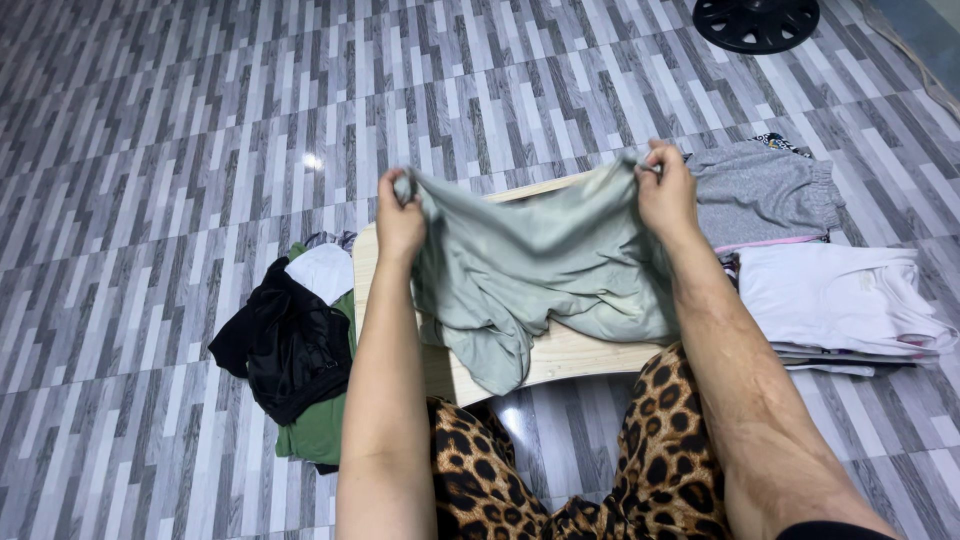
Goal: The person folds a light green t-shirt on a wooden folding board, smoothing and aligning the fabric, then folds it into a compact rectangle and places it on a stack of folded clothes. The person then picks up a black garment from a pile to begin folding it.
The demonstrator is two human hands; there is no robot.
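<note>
centre frame: pale grey-green cotton garment point(540, 270) stretched by its top edge, hem slumped on light wooden board worktop point(580, 355) | left hand point(400, 222) pinched shut on left corner | right hand point(665, 195) pinched shut on right corner | lifted taut, apparently to spread it flat | right: folded white tops stack point(835, 300) | left: loose black and green clothes heap point(290, 345)

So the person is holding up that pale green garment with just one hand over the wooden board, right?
Not quite: the head view shows both hands gripping it. The left hand pinches one top corner of the pale green garment and the right hand pinches the other, spreading it over the wooden board.
</note>
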